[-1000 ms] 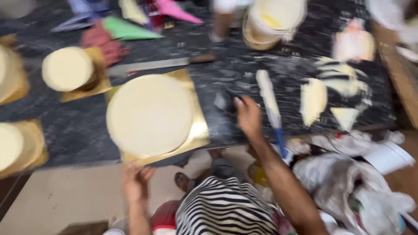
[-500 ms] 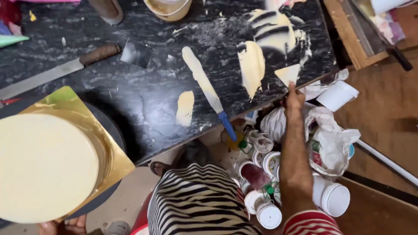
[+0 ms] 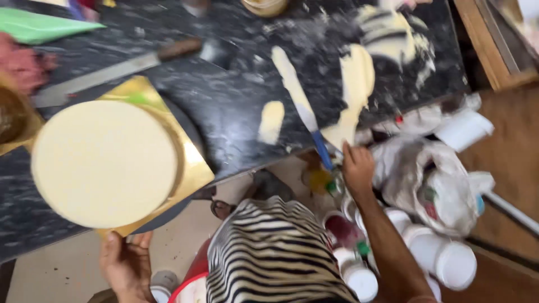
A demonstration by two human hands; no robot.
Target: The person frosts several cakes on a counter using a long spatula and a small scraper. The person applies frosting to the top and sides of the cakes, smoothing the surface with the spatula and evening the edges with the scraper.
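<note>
Black marble counter (image 3: 224,106): landmark for all positions. Round cream-iced cake (image 3: 104,163) on gold board (image 3: 193,168), overhanging counter's near edge at left. Long knife (image 3: 112,70) beyond cake. Blue-handled spatula (image 3: 300,106), smeared with cream, lying right of cake, handle past counter's edge. Left hand (image 3: 126,264) under board's near corner, fingers spread, supporting. Right hand (image 3: 356,165) at counter's edge beside spatula handle, grip unclear through blur. Advice: keep board level; grasp spatula by handle only.
</note>
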